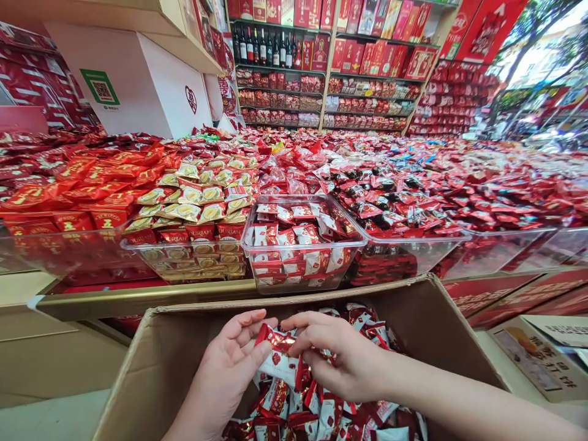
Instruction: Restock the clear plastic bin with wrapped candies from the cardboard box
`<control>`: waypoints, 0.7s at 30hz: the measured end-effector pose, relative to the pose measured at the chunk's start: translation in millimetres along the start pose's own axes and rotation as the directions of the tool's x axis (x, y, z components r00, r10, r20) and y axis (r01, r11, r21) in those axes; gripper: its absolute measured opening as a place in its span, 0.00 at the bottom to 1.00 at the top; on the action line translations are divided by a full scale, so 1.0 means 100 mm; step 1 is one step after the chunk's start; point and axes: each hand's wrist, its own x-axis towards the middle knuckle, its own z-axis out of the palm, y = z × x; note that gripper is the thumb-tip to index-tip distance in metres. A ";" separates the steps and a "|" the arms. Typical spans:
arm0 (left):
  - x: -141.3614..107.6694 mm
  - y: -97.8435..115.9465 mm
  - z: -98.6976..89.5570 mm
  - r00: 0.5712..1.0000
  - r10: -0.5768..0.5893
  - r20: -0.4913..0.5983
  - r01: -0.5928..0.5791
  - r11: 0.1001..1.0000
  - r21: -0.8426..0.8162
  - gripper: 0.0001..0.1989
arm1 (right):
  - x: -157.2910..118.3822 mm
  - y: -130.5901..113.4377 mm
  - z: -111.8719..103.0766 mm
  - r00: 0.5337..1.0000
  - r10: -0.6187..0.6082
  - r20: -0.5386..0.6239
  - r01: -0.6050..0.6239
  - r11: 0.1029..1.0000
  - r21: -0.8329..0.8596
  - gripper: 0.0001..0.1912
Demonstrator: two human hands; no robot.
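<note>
Both hands are over an open cardboard box (151,367) holding many loose red-and-white wrapped candies (328,416). My left hand (225,361) is closed on one end of a red-and-white candy packet (278,364), thumb on top. The fingers of my right hand (342,355) pinch the other end of the same packet. Just past the box's far edge stands a clear plastic bin (303,248) with similar red-and-white packets stacked in rows inside. What my fingers do underneath the packet is hidden.
Bins of gold durian packets (197,202), orange-red packets (92,196) and dark red packets (395,196) flank the clear bin. A printed carton (542,355) sits at the right. White box with a QR code (138,86) stands at the back left, before shelves of bottles (266,49).
</note>
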 end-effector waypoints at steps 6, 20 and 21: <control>-0.06 0.10 0.07 0.994 -0.108 -0.002 0.107 0.987 -0.117 0.18 | 0.02 -0.16 -0.03 0.974 -0.157 0.167 0.207 0.912 -0.354 0.12; 0.03 0.00 -0.05 0.996 -0.087 -0.029 0.085 0.994 -0.061 0.14 | 1.11 0.08 -1.11 0.996 -0.064 0.067 0.093 0.625 -0.775 0.05; 0.04 -0.03 -0.06 0.996 -0.090 -0.028 0.088 0.995 -0.054 0.15 | 1.17 0.13 -1.12 0.995 -0.031 0.099 0.098 0.601 -0.793 0.05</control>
